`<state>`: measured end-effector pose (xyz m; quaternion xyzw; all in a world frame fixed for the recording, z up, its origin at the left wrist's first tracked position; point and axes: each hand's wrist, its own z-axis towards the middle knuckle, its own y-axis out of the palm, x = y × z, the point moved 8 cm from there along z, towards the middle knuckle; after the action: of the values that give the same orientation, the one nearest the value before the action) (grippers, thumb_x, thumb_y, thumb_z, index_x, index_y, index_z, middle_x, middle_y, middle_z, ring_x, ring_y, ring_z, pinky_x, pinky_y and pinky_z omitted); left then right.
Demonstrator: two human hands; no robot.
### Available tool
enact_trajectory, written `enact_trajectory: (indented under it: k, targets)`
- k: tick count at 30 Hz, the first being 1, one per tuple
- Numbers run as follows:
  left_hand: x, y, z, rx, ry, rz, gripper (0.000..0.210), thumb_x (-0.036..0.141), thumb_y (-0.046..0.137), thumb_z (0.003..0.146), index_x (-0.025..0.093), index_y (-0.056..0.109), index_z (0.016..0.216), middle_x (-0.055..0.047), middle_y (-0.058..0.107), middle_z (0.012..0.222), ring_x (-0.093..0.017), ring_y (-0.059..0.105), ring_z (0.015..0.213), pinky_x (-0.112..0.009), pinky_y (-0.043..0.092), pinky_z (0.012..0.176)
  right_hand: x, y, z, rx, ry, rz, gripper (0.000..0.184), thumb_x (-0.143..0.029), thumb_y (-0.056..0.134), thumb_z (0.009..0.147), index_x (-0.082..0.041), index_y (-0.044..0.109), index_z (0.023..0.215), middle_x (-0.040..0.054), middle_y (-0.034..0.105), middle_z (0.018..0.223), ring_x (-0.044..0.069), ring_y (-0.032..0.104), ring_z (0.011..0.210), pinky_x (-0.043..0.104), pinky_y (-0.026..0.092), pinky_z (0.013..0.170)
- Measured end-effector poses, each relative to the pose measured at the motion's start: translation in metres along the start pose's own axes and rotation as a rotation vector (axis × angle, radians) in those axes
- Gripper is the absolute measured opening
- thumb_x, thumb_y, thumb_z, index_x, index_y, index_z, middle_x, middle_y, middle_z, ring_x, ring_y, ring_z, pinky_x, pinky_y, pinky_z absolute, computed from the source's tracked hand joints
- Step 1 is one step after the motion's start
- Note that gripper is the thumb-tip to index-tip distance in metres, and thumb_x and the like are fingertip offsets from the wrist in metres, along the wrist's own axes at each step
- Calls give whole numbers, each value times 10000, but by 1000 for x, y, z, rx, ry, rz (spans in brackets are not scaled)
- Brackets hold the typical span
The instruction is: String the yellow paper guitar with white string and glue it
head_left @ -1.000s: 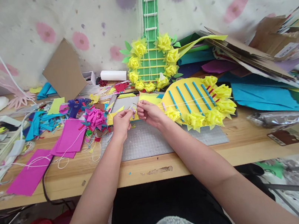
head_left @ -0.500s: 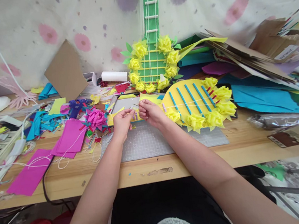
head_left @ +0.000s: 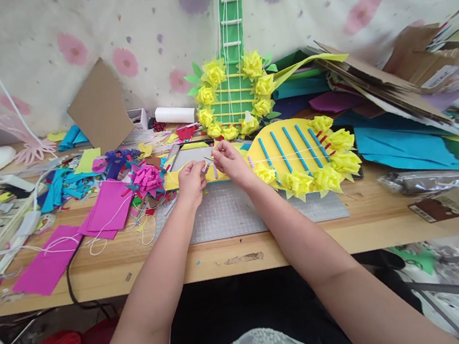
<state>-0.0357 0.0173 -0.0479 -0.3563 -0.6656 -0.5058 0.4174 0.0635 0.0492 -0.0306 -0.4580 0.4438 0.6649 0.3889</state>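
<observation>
A yellow paper guitar (head_left: 277, 140) lies across the grey cutting mat (head_left: 236, 217), with blue strips and yellow paper flowers (head_left: 298, 184) on its body. White string (head_left: 296, 155) runs along it. Over the guitar's neck, my left hand (head_left: 192, 184) is closed in a pinch. My right hand (head_left: 230, 163) pinches just to its right, fingertips close to the left ones. Something thin and dark shows between the two hands, too small to name. A pink paper flower (head_left: 147, 179) sits at the neck's left end, left of my left hand.
Behind stands a green paper guitar (head_left: 238, 101) with yellow flowers. Magenta sheets (head_left: 48, 262), blue scraps and a dark blue glue gun (head_left: 118, 162) lie left. Blue sheets (head_left: 401, 140) and stacked cardboard (head_left: 389, 85) fill the right. Cords run along the left edge.
Both hands stay over the neck, still pinching. The right hand has risen slightly, and the left hand has turned a little, its fingers more curled. The camera view has shifted slightly.
</observation>
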Motion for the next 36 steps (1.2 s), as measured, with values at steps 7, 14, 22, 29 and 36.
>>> enact_trajectory:
  k: [7,14,22,29,36]
  targets:
    - [-1,0,0,4,-21,-108,332,157,570,644,184,257,538,119,205,404,0,159,316,-142,78,305,-1,1,0,14,-31,-49,258,-317,578,794,-218,356,709,-95,338,515,47,297,450,181,207,439]
    - [-13,-13,0,-28,-138,50,305,275,621,694,177,367,556,125,174,372,-12,152,305,-145,90,297,6,3,-7,-87,67,158,299,-381,599,779,-219,353,728,-103,321,501,51,328,442,187,266,465]
    - [-18,-6,-8,-218,-253,44,261,315,726,625,141,543,691,136,173,398,-6,135,325,-129,118,292,-5,7,-12,-121,89,332,293,-352,662,720,-206,410,747,-90,353,532,55,392,488,195,283,493]
    - [-8,-15,-6,-82,-77,187,260,305,741,596,127,604,728,129,238,375,-14,187,303,-157,184,272,11,7,-18,-123,319,218,393,-373,754,585,-167,533,835,-104,374,489,38,345,441,196,209,434]
    - [-13,-13,-7,-96,-106,218,254,313,734,601,132,621,741,128,240,369,-18,180,311,-167,212,274,17,7,-14,-102,276,202,392,-423,769,560,-165,498,675,-110,367,453,0,233,368,195,113,388]
